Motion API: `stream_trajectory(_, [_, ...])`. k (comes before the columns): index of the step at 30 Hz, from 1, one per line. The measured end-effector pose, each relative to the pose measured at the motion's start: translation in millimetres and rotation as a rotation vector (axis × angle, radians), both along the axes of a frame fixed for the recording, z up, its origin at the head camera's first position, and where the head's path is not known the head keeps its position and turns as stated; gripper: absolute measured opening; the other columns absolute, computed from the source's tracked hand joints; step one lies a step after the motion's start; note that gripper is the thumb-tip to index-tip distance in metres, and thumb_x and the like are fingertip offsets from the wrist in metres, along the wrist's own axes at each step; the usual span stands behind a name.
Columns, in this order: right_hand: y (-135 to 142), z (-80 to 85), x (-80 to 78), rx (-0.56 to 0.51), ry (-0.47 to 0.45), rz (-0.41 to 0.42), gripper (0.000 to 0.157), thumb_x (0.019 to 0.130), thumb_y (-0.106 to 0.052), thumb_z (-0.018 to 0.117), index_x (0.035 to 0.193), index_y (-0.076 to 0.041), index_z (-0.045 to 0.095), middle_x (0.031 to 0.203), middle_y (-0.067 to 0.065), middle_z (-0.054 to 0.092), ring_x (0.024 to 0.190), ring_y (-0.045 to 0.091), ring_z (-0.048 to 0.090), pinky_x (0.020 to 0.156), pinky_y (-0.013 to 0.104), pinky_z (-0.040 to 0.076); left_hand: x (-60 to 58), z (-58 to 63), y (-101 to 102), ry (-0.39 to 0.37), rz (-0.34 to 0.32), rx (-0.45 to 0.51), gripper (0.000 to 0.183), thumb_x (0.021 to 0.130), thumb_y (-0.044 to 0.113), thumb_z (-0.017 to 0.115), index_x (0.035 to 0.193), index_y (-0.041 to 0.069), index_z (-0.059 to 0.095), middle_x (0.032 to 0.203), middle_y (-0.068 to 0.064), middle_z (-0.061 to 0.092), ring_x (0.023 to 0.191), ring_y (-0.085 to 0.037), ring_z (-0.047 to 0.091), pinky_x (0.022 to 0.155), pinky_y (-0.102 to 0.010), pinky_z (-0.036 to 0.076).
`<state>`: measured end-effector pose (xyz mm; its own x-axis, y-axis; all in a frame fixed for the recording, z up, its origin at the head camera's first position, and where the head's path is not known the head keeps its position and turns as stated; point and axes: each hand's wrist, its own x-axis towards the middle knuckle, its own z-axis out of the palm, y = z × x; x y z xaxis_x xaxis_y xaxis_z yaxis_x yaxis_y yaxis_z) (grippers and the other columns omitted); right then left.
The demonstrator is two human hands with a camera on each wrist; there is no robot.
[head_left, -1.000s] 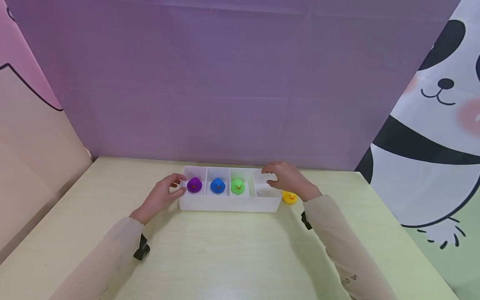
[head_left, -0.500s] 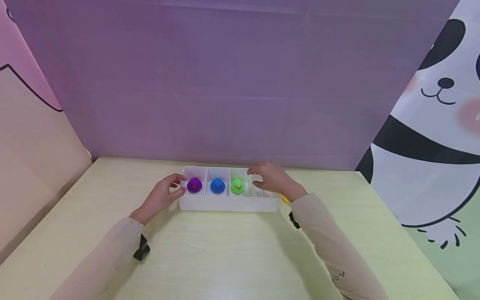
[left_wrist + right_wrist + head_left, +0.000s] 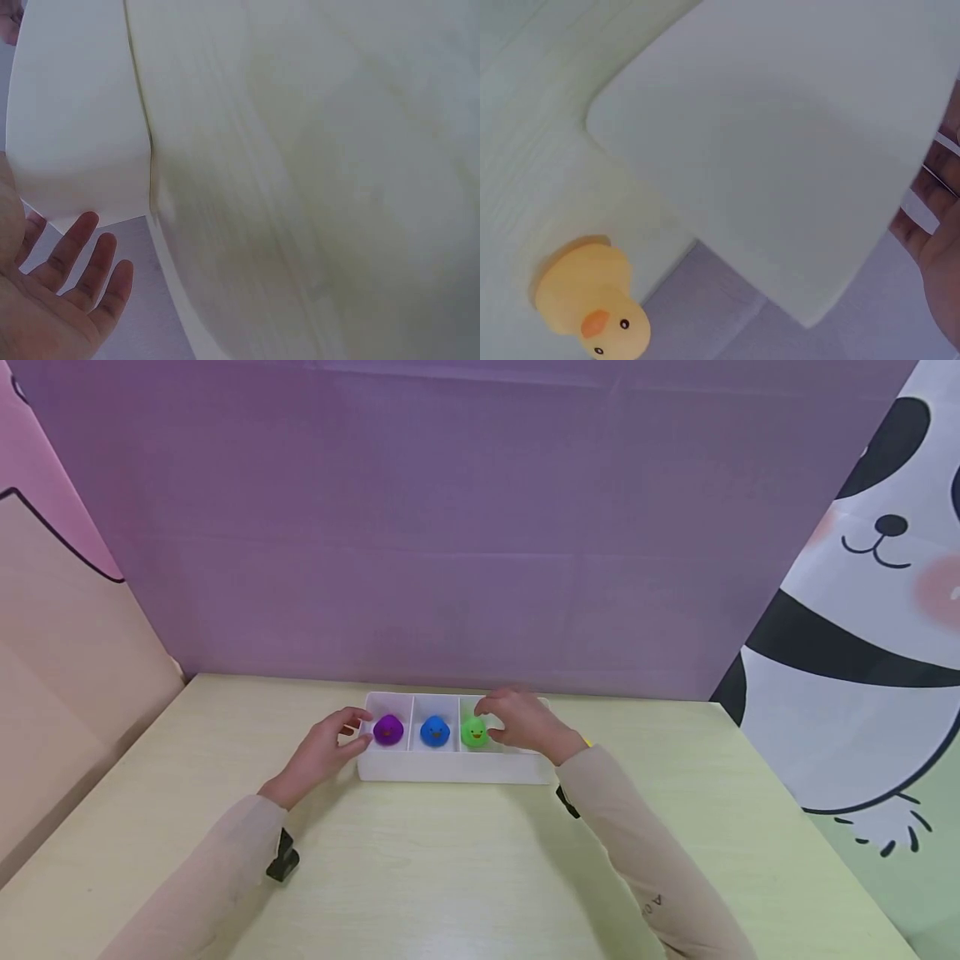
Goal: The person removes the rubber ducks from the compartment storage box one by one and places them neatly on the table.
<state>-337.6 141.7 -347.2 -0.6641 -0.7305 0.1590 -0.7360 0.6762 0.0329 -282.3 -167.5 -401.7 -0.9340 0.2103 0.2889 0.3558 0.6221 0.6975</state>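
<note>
A white divided box [image 3: 453, 767] stands on the table. Its compartments hold a purple toy duck [image 3: 388, 730], a blue toy duck [image 3: 435, 732] and a green toy duck [image 3: 474, 732]. At the box's left end is my left hand [image 3: 322, 752], fingers loosely extended, fingertips right at the rim. My right hand [image 3: 525, 722] reaches over the box from the right, covering most of the rightmost compartment; its relaxed finger and thumb tips come up beside the green duck. A yellow toy duck [image 3: 592, 292] sits outside the box, mostly hidden behind my right wrist in the head view.
The pale wooden table [image 3: 420, 868] ends at a purple backdrop [image 3: 465, 527] just behind the box. A panda-print panel [image 3: 862, 693] stands beyond the right edge. Black wrist devices [image 3: 283, 856] hang under both sleeves.
My right hand has moved left, from over the rightmost compartment to beside the green duck, and its forearm now hides most of the yellow duck. My left hand stays in place.
</note>
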Motion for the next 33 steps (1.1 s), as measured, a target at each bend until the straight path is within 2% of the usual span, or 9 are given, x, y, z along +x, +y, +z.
stream_trajectory(6, [-3.3, -7.3, -4.4, 0.012, -0.011, -0.011, 0.029, 0.076, -0.012, 0.071, 0.104, -0.011, 0.066, 0.105, 0.001, 0.065, 0.099, 0.019, 0.059, 0.089, 0.038, 0.047, 0.7, 0.9, 1.0, 0.01, -0.003, 0.005, 0.032, 0.088, 0.013, 0.058, 0.118, 0.002, 0.052, 0.114, -0.02, 0.058, 0.103, -0.037, 0.055, 0.087, -0.049, 0.047])
stream_trajectory(15, [-5.2, -14.9, -10.3, 0.011, -0.041, -0.059, 0.027, 0.077, -0.011, 0.07, 0.104, -0.013, 0.065, 0.108, 0.0, 0.064, 0.104, 0.019, 0.056, 0.095, 0.046, 0.042, -0.6, -0.4, 0.9, 0.021, -0.004, 0.005, 0.032, 0.088, 0.013, 0.058, 0.117, 0.002, 0.053, 0.112, -0.019, 0.058, 0.102, -0.036, 0.056, 0.087, -0.048, 0.048])
stream_trajectory(28, [-10.0, -15.2, -10.1, 0.062, -0.06, -0.083, 0.032, 0.079, -0.011, 0.07, 0.11, -0.016, 0.062, 0.117, 0.001, 0.06, 0.116, 0.022, 0.051, 0.102, 0.055, 0.033, 0.7, -0.6, 0.4, -0.005, -0.001, 0.018, 0.033, 0.088, 0.013, 0.058, 0.119, 0.003, 0.052, 0.113, -0.021, 0.057, 0.102, -0.038, 0.055, 0.087, -0.049, 0.048])
stream_trajectory(33, [-10.8, -15.5, -9.2, 0.071, -0.059, -0.082, 0.034, 0.078, -0.011, 0.07, 0.111, -0.016, 0.062, 0.116, 0.0, 0.06, 0.115, 0.022, 0.051, 0.101, 0.054, 0.034, 1.2, 0.1, 0.8, -0.008, -0.002, 0.02, 0.033, 0.088, 0.013, 0.057, 0.119, 0.003, 0.052, 0.113, -0.021, 0.057, 0.102, -0.038, 0.055, 0.087, -0.049, 0.048])
